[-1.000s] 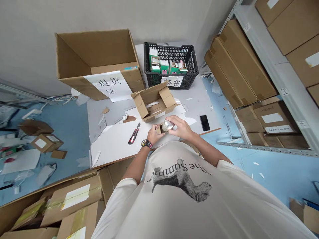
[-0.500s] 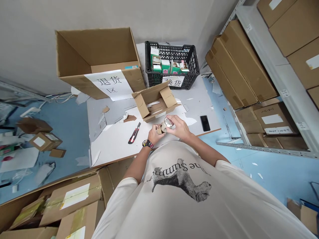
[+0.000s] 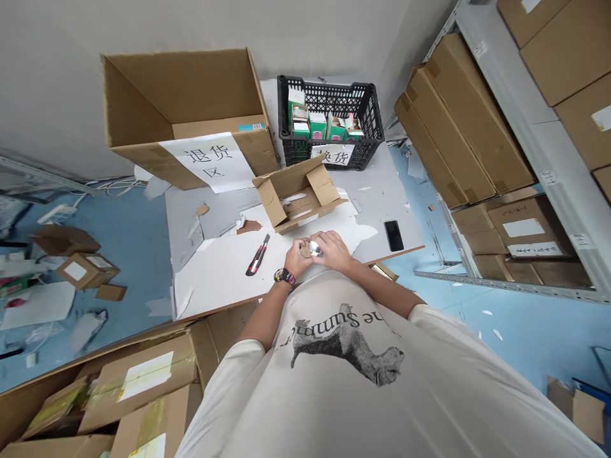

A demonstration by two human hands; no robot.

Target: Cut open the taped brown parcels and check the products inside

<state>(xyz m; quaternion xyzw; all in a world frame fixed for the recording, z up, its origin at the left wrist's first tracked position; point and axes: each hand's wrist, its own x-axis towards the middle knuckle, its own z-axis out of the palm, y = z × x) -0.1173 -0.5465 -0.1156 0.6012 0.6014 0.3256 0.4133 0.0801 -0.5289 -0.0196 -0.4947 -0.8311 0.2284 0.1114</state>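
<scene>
Near the table's front edge, my left hand point(image 3: 296, 256) is closed around a small tan cardboard box point(image 3: 305, 250), mostly hidden by the fingers. My right hand point(image 3: 335, 250) grips a shiny silver rounded object point(image 3: 314, 248) at the box's top; I cannot make out its kind. The two hands are close together. Just beyond them lies an open shipping carton point(image 3: 300, 200) with its flaps spread and scraps inside. A red and black utility knife point(image 3: 258, 256) rests on the white tabletop point(image 3: 210, 280) to the left.
A large open cardboard box point(image 3: 191, 143) with a paper sign stands back left. Beside it, a black plastic crate point(image 3: 331, 137) holds several small green and white boxes. A phone point(image 3: 394, 235) lies at the right. Shelves point(image 3: 506, 121) with cartons stand right; stacked cartons point(image 3: 138, 381) are front left.
My right hand has come lower and closer to my left, bringing the silver object down against the small cardboard box. Less of the object shows now.
</scene>
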